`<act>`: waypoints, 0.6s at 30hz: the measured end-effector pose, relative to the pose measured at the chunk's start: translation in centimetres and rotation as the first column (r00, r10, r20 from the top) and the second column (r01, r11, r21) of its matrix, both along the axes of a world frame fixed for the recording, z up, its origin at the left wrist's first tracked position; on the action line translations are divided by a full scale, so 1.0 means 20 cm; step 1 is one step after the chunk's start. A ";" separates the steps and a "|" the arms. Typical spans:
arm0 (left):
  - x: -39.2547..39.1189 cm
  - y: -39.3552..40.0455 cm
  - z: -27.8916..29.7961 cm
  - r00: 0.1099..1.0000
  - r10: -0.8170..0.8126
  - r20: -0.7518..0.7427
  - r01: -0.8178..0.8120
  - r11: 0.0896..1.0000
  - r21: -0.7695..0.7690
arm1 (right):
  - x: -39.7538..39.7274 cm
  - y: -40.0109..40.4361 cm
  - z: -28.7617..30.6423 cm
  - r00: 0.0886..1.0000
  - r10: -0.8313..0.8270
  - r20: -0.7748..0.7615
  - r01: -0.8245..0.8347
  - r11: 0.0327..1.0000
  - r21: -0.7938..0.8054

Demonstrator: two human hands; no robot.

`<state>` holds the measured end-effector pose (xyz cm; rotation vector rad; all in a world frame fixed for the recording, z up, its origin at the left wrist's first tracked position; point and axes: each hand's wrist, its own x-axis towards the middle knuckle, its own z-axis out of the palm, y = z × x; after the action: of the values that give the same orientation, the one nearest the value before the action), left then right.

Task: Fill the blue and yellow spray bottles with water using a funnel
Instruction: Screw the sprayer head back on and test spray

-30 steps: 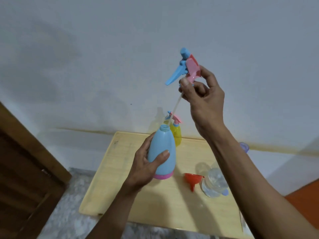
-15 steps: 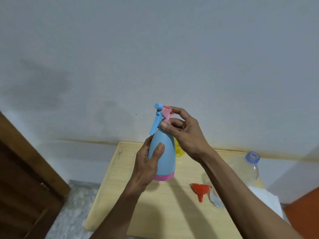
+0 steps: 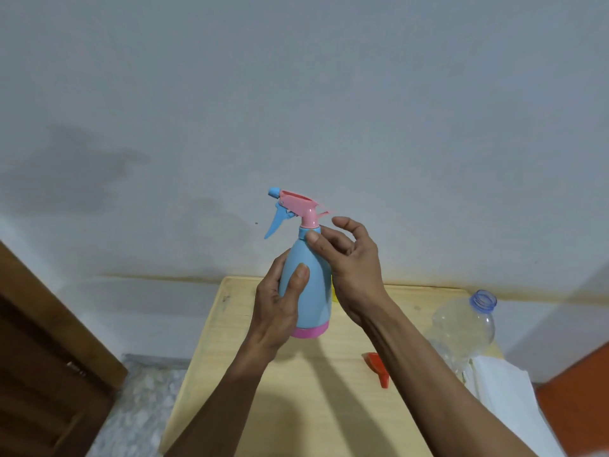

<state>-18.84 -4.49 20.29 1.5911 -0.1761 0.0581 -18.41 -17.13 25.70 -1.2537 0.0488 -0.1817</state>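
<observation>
Both hands are on the blue spray bottle [image 3: 309, 285], which is held upright in the air above the table [image 3: 230, 357]. The left hand [image 3: 275, 311] wraps its body, thumb across the front and fingers curled behind. The right hand [image 3: 352, 268] meets the blue collar at the neck with thumb and forefinger pinching it, the other fingers loosely spread. On top sits the pink spray head [image 3: 298, 206] (its blue trigger points left). A sliver of the yellow spray bottle [image 3: 334, 293] shows just behind the blue one. Partly hidden by the right forearm, the orange funnel [image 3: 377, 367] lies on the wooden top. Farther right stands a clear plastic bottle [image 3: 468, 321], uncapped, beside a white cloth [image 3: 507, 394].
</observation>
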 end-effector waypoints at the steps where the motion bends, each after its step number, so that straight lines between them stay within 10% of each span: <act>1: 0.00 0.00 0.01 1.000 0.002 0.001 -0.002 1.000 0.001 | 0.01 0.00 0.00 1.000 0.004 -0.010 -0.003 1.000 0.027; 18: -0.01 0.00 0.01 1.000 0.009 0.002 -0.008 0.999 -0.034 | -0.02 0.04 0.01 0.998 0.021 -0.054 -0.028 0.991 -0.134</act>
<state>-18.99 -4.50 20.43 1.5576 -0.1694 0.0692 -18.77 -16.37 25.87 -1.3931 0.0674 -0.1324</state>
